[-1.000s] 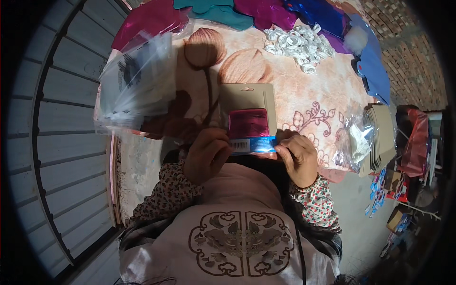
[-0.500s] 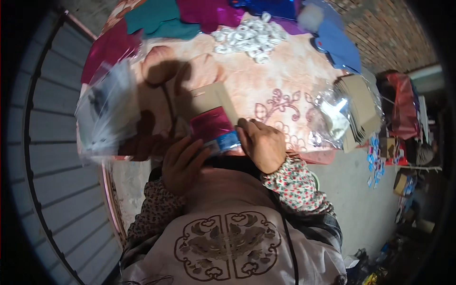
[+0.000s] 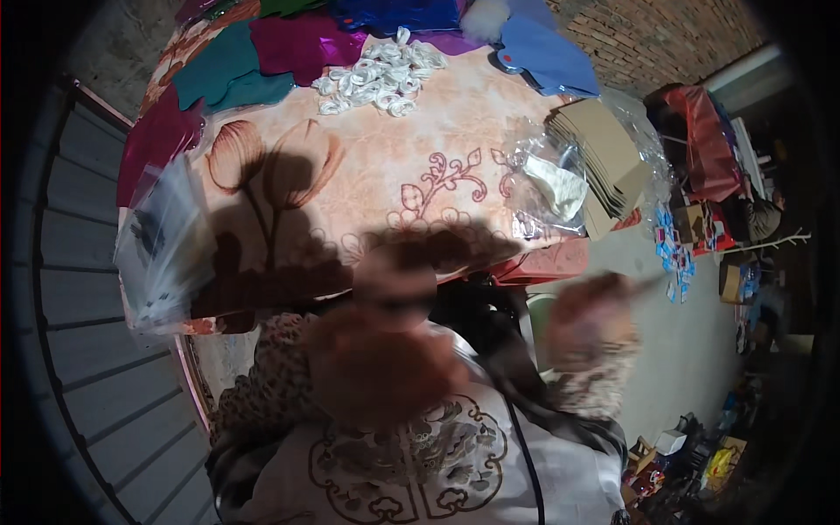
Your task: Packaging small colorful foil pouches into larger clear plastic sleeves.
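Currently, head view: left hand is a motion-blurred mass close to the chest, right hand blurred off the table edge; can't tell grip or contents for either. Nearest items: clear plastic bags left, cardboard stack right.

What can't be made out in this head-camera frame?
- Left hand: motion-blurred in the head view; grip and any held thing unreadable.
- Right hand: blurred beside the table edge; open or closed unclear.
- Clear bags: glare and shadow hide the contents.
- White pieces: too small to identify.
- Floor clutter: small, bent at the fisheye rim.
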Demonstrator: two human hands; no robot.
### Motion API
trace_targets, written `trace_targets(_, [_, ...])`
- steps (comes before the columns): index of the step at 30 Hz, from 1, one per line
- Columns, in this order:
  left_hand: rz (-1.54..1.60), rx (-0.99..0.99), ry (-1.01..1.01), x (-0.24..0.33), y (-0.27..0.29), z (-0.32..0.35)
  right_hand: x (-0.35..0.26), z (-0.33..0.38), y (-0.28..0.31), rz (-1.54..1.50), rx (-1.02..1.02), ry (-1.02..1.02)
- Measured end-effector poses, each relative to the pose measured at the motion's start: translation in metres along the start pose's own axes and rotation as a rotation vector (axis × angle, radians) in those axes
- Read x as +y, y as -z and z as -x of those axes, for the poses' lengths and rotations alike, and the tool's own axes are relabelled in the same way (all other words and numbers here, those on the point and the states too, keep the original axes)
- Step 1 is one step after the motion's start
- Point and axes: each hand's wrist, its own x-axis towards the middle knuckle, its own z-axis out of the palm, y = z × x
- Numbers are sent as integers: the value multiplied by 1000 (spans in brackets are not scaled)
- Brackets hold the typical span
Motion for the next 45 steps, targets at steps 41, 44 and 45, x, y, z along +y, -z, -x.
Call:
trace_targets(41, [-88, -571, 486, -199, 4, -17, 38, -147, -9, 1676, -207, 543])
trace_targets(44, [-109, -581, 515, -195, 9, -16, 50, -146, -2, 1727, -241, 514])
trace_targets(45, [-103, -590, 504, -196, 11, -16, 51, -144, 0, 1759, -222, 508])
